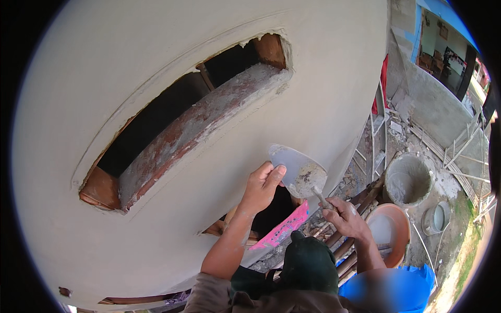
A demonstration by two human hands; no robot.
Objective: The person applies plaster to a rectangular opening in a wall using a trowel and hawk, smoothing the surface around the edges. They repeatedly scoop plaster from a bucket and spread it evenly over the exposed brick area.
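Our left hand (261, 187) pinches a thin pale plate (284, 156) at its left edge, thumb lying on the face turned toward us. Our right hand (347, 218) is wrapped around a short handle (324, 202), whose narrow neck meets the plate at its lower right; we cannot tell whether handle and plate are one piece. Speckled grey mortar (308, 178) sits on the plate beside that neck. We have the plate in front of a smooth pale wall (323, 99), below and to the right of a long slot (151, 125) with a rough, chipped ledge (193, 120). Beyond our left forearm a second opening (274, 208) shows, a bright pink sheet (282, 228) along its lower side. To our right stands a round bucket (431, 176) of grey mix, just beside an orange-brown basin (402, 235) of pale liquid, with a smaller pail (426, 221) near both. Brown poles (347, 262) lie near a blue sheet (362, 290). Farther off, a ladder (380, 125) stands near the wall's edge.
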